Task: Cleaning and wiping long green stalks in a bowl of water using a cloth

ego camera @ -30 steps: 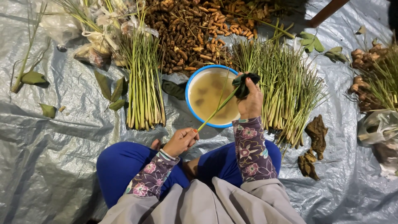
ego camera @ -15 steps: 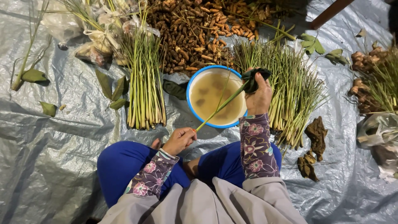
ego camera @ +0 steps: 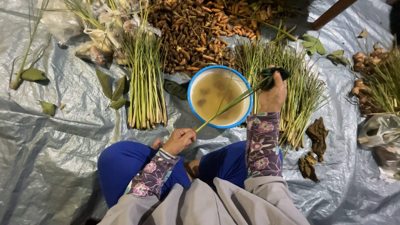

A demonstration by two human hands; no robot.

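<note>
I sit on a grey plastic sheet (ego camera: 54, 158). My left hand (ego camera: 180, 141) pinches the pale root end of one long green stalk (ego camera: 227, 107). My right hand (ego camera: 273, 95) grips its leafy top, with dark leaves bunched above my fingers. The stalk stretches slantwise over a blue-rimmed bowl (ego camera: 220, 96) of cloudy brownish water. Both sleeves are purple with a flower print.
A bundle of green stalks (ego camera: 143, 79) lies left of the bowl, a larger spread of stalks (ego camera: 293, 89) to its right. A heap of brown-orange roots (ego camera: 196, 31) sits behind. Loose leaves, dried scraps (ego camera: 316, 133) and plastic bags (ego camera: 381, 133) lie around.
My right hand has risen slightly with the leafy end, so the stalk tilts a little steeper over the bowl. My left hand has stayed at the root end.
</note>
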